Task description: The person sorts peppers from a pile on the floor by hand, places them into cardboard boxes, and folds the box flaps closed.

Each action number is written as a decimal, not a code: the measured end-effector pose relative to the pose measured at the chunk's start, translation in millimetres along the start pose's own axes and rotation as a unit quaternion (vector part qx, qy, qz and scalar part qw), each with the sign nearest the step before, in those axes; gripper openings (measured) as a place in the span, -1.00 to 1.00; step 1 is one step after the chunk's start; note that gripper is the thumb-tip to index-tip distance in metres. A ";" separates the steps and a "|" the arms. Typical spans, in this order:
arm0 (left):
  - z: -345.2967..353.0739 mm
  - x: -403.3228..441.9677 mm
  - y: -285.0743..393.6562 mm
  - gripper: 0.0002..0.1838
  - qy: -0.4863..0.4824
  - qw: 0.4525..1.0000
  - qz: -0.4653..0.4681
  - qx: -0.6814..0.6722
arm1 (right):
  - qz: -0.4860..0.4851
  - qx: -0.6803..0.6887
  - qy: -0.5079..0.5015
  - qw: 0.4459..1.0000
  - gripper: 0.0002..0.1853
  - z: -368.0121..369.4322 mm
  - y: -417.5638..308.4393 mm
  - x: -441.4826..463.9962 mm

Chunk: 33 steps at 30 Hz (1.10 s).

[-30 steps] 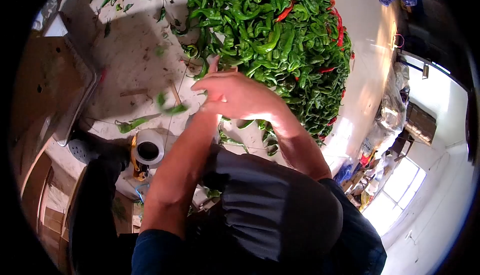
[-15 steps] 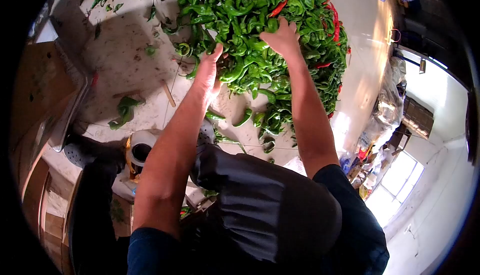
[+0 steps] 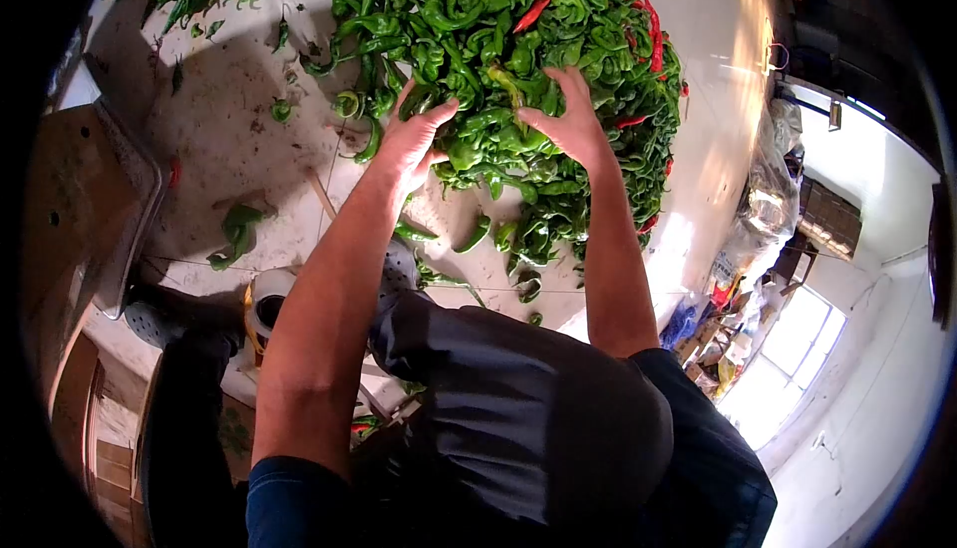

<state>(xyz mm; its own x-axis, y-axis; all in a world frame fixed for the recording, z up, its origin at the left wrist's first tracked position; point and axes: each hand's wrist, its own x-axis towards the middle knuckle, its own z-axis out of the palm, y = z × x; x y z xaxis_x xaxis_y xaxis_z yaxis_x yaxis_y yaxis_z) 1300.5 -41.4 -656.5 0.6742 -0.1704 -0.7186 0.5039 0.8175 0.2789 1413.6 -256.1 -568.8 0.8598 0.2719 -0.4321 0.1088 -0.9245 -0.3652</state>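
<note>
A big heap of green chili peppers (image 3: 449, 14) lies on the pale tiled floor, with a red pepper (image 3: 535, 9) on top and more red ones (image 3: 655, 37) along its right side. My left hand (image 3: 413, 139) is at the heap's near left edge, thumb and fingers apart around some green peppers. Opposite it, my right hand (image 3: 570, 127) rests among the peppers with its fingers spread. Some fingertips are hidden by the peppers, but neither hand appears closed on one.
Loose peppers (image 3: 474, 234) lie between the heap and my knees. A roll of tape (image 3: 267, 311) stands near my shoe (image 3: 152, 323). A cardboard box (image 3: 85, 199) is at the left. Plastic bags (image 3: 773, 189) and clutter line the right wall.
My right hand has come back toward my body over the heap. The left hand has turned, its thumb now pointing right over the peppers. The view has shifted slightly.
</note>
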 end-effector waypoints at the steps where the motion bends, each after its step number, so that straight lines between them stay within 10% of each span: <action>1: -0.7 9.8 -5.9 0.04 0.019 1.000 0.007 0.006 | 0.007 0.022 -0.004 1.000 -0.07 -1.9 6.4 1.1; 4: 11.0 6.0 1.9 -0.37 0.058 0.997 -0.033 0.026 | 0.022 0.067 -0.024 0.997 -0.06 -3.5 20.3 8.6; 16: 15.9 11.3 6.6 -0.51 0.100 0.991 -0.068 0.053 | 0.055 -0.032 -0.019 0.998 0.12 -1.3 -17.7 3.7; 21: -3.6 19.3 -3.5 -0.65 0.048 0.997 -0.054 0.039 | -0.130 -0.205 0.234 0.941 -0.58 21.1 -59.4 -17.8; 24: -7.1 16.4 -3.4 -0.70 0.027 0.997 -0.060 0.048 | -0.092 -0.349 0.096 0.928 -0.51 52.2 -75.5 -10.3; 27: -15.1 11.4 -3.9 -0.71 0.001 0.998 -0.053 0.040 | -0.037 -0.297 0.092 0.950 -0.51 55.5 -64.4 2.7; 33: -17.5 3.7 5.2 -0.71 -0.004 0.997 -0.070 0.039 | 0.038 0.245 -0.028 0.968 -0.66 4.8 -59.1 -15.3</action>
<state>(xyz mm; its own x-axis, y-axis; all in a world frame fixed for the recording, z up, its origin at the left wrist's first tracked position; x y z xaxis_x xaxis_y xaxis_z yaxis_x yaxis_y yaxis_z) 1296.2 -28.2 -668.9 0.5982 -0.2837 -0.7495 0.6337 0.7399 0.2257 1391.6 -204.3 -544.5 0.8264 0.2351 -0.5117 -0.2153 -0.7077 -0.6729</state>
